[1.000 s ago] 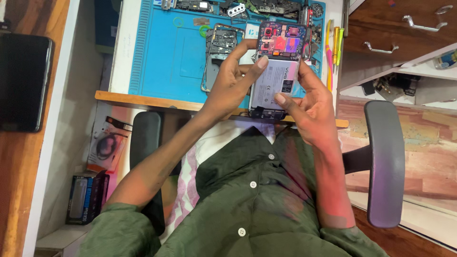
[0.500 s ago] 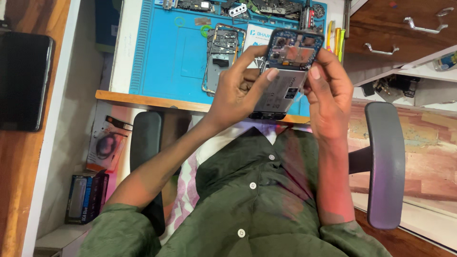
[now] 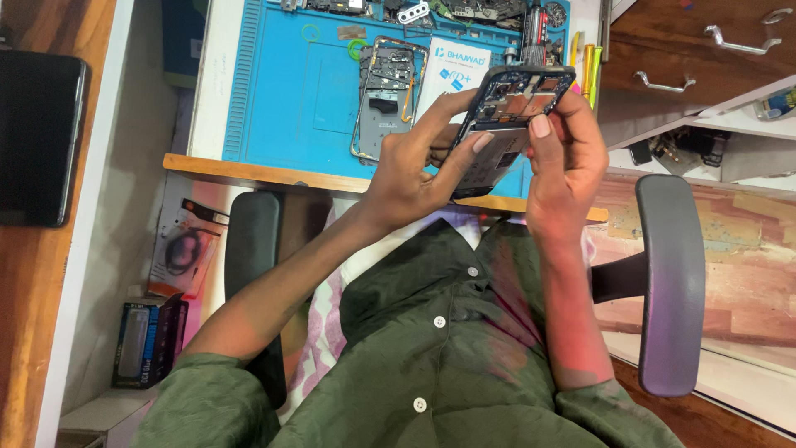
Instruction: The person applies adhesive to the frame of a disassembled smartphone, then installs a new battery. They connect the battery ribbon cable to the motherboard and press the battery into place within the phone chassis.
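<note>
1. Far left: dark phone lies flat on the wooden surface at the frame's left edge, screen dark.
2. Below the bench's left end: bagged black cable and a small blue-and-black box sit low down, next to the chair's left armrest.
3. Blue work mat covers the bench top and runs almost to the wooden front edge.
4. Mid-mat: a second phone frame lies flat with its internals exposed, just left of a white printed card.
5. Left hand is over the bench's front edge, fingers curled around the left side of the opened phone; it is grasping it, with the thumb laid across the exposed back.
6. The opened phone is held in the air, tilted, above the right part of the mat, circuit side facing the camera. Not touching the bench.
7. Right hand grips the phone's right edge, thumb pressed on the inner face near the top.
8. Back right corner of the mat: loose parts and tools, too small to identify.
9. Right: wooden drawers with metal handles, and the chair's right armrest.
</note>
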